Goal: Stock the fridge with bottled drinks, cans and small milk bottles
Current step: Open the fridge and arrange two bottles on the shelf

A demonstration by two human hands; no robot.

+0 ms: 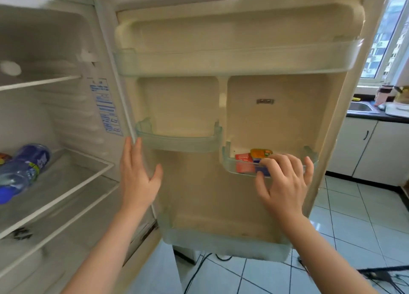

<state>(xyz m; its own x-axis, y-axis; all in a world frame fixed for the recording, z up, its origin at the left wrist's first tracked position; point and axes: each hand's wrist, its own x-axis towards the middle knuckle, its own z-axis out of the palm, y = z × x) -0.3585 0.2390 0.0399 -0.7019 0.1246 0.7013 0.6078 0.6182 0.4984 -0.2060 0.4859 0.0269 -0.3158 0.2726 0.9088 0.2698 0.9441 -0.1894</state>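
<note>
A pale tiled floor and a dark kitchen bench lie right of the open fridge door. My left hand is flat, fingers straight, its tips at the door's hinge edge. My right hand is at the small bin low on the door, fingers bent over a blue pack (whether they grip it, I cannot tell), beside a red pack and an orange-topped one. Left of the door, a blue-labelled bottle and a blue-capped bottle lie on a fridge shelf.
</note>
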